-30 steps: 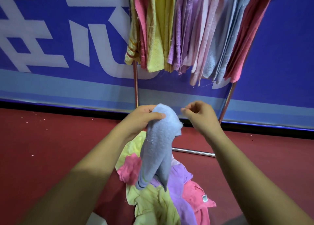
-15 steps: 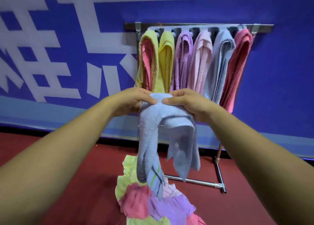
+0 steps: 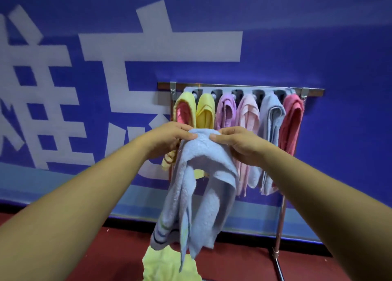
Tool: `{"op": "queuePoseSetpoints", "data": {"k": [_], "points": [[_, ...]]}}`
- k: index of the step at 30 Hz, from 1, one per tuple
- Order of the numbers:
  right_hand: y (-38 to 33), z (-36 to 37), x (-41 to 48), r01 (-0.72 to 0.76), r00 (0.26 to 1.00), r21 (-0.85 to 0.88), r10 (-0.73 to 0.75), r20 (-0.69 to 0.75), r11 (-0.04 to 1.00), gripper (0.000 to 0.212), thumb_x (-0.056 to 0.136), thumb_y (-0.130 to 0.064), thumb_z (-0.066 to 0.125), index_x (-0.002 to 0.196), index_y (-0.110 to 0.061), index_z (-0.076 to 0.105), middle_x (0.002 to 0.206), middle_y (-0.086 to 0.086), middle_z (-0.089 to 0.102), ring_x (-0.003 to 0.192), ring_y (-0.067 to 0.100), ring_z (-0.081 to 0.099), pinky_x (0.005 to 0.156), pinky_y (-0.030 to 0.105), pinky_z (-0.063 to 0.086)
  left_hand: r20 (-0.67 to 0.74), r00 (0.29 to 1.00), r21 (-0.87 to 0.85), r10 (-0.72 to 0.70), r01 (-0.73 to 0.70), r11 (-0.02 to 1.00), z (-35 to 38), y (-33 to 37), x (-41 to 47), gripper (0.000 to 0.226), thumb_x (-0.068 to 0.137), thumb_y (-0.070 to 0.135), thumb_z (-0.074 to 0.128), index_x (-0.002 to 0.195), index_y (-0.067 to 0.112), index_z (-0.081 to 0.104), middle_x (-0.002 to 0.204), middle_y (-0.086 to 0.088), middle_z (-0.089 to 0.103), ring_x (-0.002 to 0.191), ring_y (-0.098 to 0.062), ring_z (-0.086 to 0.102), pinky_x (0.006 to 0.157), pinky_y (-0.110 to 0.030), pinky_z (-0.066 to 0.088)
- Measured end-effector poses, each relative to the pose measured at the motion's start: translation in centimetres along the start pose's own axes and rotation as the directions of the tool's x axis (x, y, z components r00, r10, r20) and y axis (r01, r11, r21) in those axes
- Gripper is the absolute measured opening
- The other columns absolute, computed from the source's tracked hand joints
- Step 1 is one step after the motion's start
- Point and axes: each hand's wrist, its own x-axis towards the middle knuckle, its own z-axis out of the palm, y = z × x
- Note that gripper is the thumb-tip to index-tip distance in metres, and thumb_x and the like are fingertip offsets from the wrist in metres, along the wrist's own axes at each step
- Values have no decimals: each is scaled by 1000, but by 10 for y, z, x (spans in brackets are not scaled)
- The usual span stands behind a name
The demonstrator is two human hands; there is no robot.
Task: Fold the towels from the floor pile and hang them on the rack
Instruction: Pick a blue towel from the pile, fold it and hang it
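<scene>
As it hangs bunched before the rack (image 3: 239, 88), a pale blue towel (image 3: 201, 174) is pinched along its top edge.
It has risen off the floor pile (image 3: 169, 266) in the last second, so folding can likely begin. The left hand (image 3: 169, 138) and right hand (image 3: 239, 144) each clamp the edge between thumb and curled fingers (image 3: 214, 136), nearly touching, with the cloth drooping below them.

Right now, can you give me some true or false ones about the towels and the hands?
1. The left hand and right hand hold the blue towel. True.
2. The blue towel hangs on the rack. False: the hands hold it in front of the rack.
3. A red towel hangs at the rack's right end. True.
4. The rack is bare. False: the red towel and others hang there.
</scene>
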Motion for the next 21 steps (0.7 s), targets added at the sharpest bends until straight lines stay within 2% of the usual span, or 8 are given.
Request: {"op": "queuePoseSetpoints", "data": {"k": [2, 5, 8, 12, 14, 16, 18, 21], "points": [[-15, -5, 18, 51, 995, -4, -52, -85, 999, 45, 87, -15, 75, 114, 18, 60, 106, 27, 66, 95, 34, 61, 88, 44, 46, -43, 999, 10, 24, -24, 1000, -12, 13, 17, 13, 94, 11, 61, 96, 1, 69, 87, -11, 68, 83, -20, 61, 73, -24, 48], [-39, -14, 46, 115, 980, -74, -125, -154, 991, 28, 81, -20, 79, 95, 2, 69, 93, 20, 66, 87, 29, 60, 80, 40, 44, -134, 986, 121, 100, -84, 989, -28, 30, 47, 9, 93, 7, 59, 93, 3, 67, 87, -9, 60, 84, -22, 53, 75, -27, 41], [-60, -23, 76, 124, 957, -269, -187, -222, 955, 35, 72, -33, 81, 87, -3, 71, 79, 10, 59, 74, 23, 54, 69, 37, 39, -231, 960, 243, 161, -103, 965, -43, 42, 75, 16, 84, 13, 63, 97, 9, 71, 87, -2, 64, 74, -14, 54, 69, -26, 41], [-75, -38, 114, 116, 919, -495, -282, -275, 861, 33, 81, -30, 80, 81, 1, 68, 71, 11, 52, 60, 21, 47, 57, 35, 39, -332, 909, 431, 252, -92, 898, -63, 46, 114, 20, 79, 25, 65, 97, 19, 68, 94, -8, 70, 77, -17, 57, 73, -34, 44], [-82, -43, 133, 138, 886, -602, -370, -280, 786, 32, 82, -28, 81, 86, 1, 69, 75, 7, 58, 63, 17, 52, 59, 28, 42, -322, 901, 601, 292, -44, 798, -71, 51, 138, 21, 77, 34, 65, 96, 23, 63, 96, -6, 68, 80, -17, 58, 76, -35, 47], [-86, -48, 155, 146, 846, -694, -453, -282, 705, 30, 81, -28, 83, 96, -7, 69, 89, 3, 63, 77, 15, 57, 63, 27, 43, -319, 897, 717, 307, 16, 697, -77, 57, 159, 27, 68, 44, 61, 90, 28, 58, 99, -1, 66, 92, -22, 61, 90, -42, 49], [-86, -56, 177, 118, 824, -760, -490, -284, 639, 30, 80, -30, 83, 98, -14, 64, 100, 2, 61, 90, 17, 57, 71, 26, 39, -320, 895, 748, 312, 36, 662, -81, 56, 181, 25, 79, 41, 65, 96, 24, 60, 105, -1, 66, 101, -25, 61, 97, -45, 47], [-76, -70, 203, 33, 820, -790, -469, -329, 612, 31, 82, -27, 81, 99, -10, 61, 102, 7, 60, 96, 20, 56, 73, 30, 39, -345, 857, 755, 382, 12, 656, -81, 43, 215, 22, 89, 34, 66, 104, 18, 62, 112, -5, 66, 104, -25, 60, 90, -38, 48]]}}
